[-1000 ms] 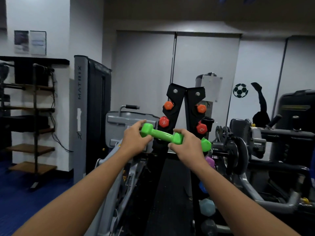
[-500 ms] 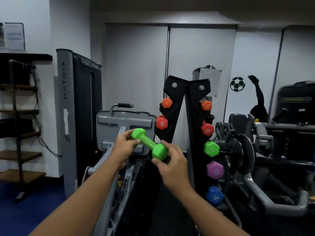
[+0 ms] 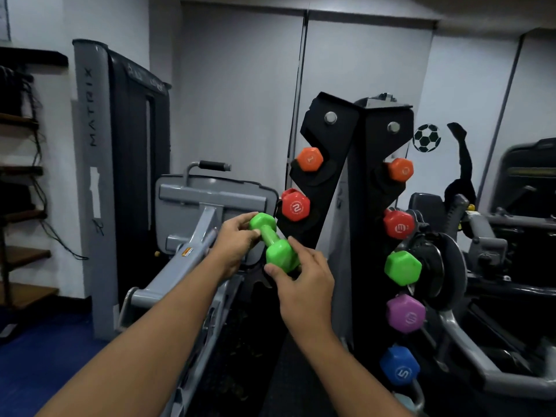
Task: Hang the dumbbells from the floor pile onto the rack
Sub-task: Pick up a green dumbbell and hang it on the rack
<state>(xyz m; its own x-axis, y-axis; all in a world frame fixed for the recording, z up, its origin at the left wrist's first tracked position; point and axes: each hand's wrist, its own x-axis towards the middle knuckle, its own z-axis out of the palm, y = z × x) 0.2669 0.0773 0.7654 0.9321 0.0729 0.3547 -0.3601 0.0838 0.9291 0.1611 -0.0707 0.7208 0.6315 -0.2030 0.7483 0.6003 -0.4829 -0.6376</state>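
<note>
Both hands hold a green dumbbell at centre frame: the left hand curls its fingers round the far head and handle, while the right hand pinches the near head between thumb and fingertips. The weight sits tilted, its far end raised toward the left face of the black rack, just below the red dumbbell marked 2, apparently so the handle can be lined up with the next free cradle on that side. Whether it already touches the rack cannot be told. Above hangs an orange dumbbell marked 1. On the rack's right face, from top to bottom, sit orange, red, green, purple and blue heads, so the matching green slot on the left looks like the target. A grey Matrix weight machine stands at left of frame, and a football decal marks the wall at upper right.
</note>
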